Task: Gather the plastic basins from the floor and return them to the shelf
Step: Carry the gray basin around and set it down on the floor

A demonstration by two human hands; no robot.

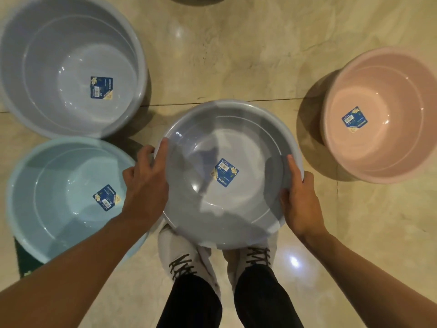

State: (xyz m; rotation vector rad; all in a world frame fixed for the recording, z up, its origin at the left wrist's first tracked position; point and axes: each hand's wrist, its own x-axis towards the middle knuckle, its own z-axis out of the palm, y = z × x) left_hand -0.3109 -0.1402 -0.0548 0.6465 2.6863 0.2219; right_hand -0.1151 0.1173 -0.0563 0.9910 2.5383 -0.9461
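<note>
**Grey basin in both hands**

I see the grey basin (227, 171) held above the shoes (186, 254); left hand (146, 183) and right hand (299, 200) clamp opposite rims, thumbs inside. Beyond, on the floor (236, 55): light blue basin (59, 197), large grey basin (68, 65), pink basin (383, 114).

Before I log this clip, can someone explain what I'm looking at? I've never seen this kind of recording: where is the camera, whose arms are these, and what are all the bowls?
There is no machine here. The single picture comes from a camera worn on a person's head, looking down at their own arms and shoes. Both hands grip one grey basin by its rim: the left hand on its left side, the right hand on its right. Three more basins sit on the tiled floor: a large grey one at top left, a light blue one below it, and a pink one at right. Each carries a blue label inside.
</note>
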